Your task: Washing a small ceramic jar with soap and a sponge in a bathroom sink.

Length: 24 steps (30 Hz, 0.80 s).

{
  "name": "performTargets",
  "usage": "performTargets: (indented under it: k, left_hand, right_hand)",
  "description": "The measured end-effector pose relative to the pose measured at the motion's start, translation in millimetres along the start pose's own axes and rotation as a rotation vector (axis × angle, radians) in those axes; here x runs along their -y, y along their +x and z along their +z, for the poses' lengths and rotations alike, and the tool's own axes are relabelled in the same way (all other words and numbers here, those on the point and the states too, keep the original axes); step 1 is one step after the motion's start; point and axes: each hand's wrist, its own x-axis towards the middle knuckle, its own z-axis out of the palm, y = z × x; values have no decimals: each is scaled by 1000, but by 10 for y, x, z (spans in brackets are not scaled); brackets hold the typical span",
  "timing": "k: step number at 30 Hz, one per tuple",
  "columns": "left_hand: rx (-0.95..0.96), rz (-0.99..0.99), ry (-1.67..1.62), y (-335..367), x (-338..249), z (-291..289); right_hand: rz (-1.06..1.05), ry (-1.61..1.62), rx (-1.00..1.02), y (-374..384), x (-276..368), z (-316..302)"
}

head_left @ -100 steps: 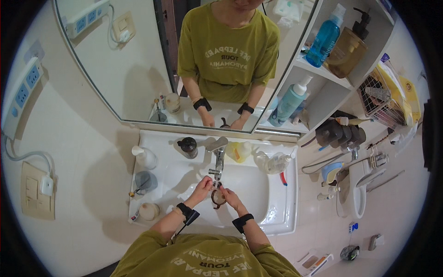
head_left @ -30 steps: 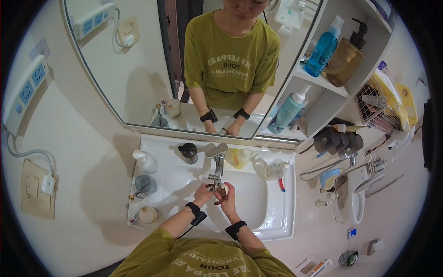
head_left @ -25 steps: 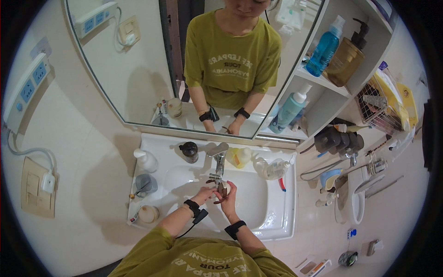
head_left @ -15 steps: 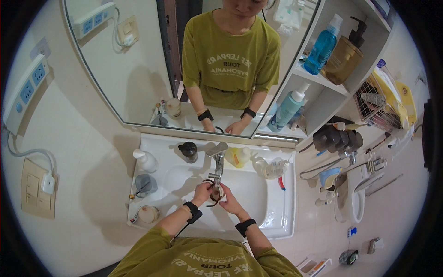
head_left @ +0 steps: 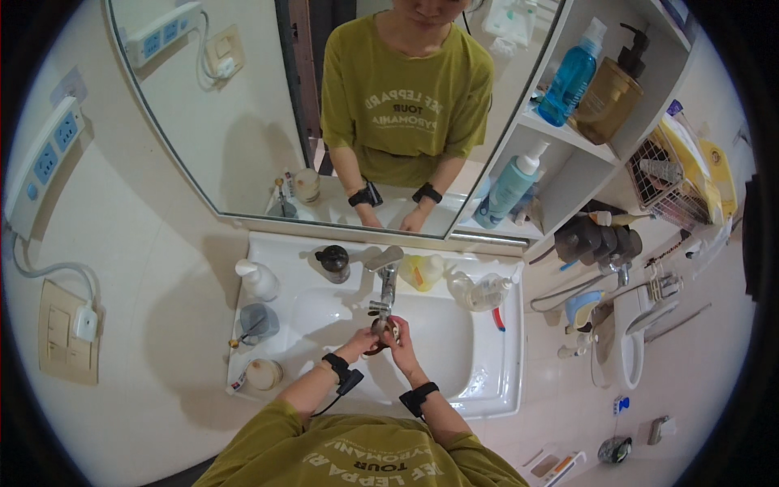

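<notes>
Under the chrome faucet [head_left: 388, 286], my two hands meet over the basin of the white sink [head_left: 442, 341]. Between them is a small dark reddish-brown curved thing [head_left: 374, 350] with a pale patch; its kind is too small to make out. My left hand [head_left: 355, 346] closes on its left side, the fingertips partly hidden. Fingers of my right hand [head_left: 400, 345] wrap its right side, just below the spout. Both wrists wear black bands.
A black-capped dark bottle [head_left: 333, 265], a white pump bottle [head_left: 258, 281], a grey cup [head_left: 260, 321] and a candle-like jar [head_left: 264, 375] line the sink's left side. A yellow bottle [head_left: 421, 273] and a clear pump bottle [head_left: 488, 292] stand right of the faucet. A mirror [head_left: 243, 122] hangs behind.
My right hand has shifted up and inward over the brown thing, which has turned and is now more covered. My left hand has moved slightly down beside it.
</notes>
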Motion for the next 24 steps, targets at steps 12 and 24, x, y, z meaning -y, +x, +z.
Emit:
performTargets:
  k: [12,24]
  left_hand:
    - [-210,377,681,-356,-517,-31]
    - [-69,163,278,-388,-401,-250]
  right_hand:
    - [301,-233,-221,115,-378,-149]
    - [609,161,15,-1,-193,86]
